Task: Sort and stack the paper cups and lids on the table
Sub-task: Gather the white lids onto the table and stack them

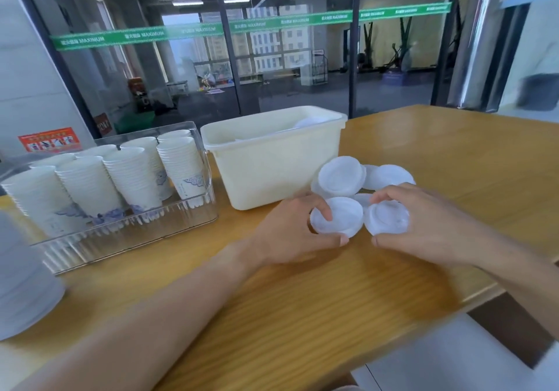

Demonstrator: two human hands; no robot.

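- Left hand (298, 227) grips a small stack of white lids (340, 217), thumb on top, fingers curled beneath.
- Right hand (423, 224) pinches a single lid (387, 218) just right of that stack.
- Loose lids (341, 176) lie just beyond on the wooden table (332, 300).
- Cream tub (272, 161) stands behind them; clear tray (127, 239) with stacked paper cups (133, 176) sits far left.

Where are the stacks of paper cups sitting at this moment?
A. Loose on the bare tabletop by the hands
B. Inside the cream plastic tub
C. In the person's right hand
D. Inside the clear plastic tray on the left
D: the stacks of paper cups stand in rows inside the clear plastic tray, left of the cream tub, while the left hand and right hand each grip a white lid.
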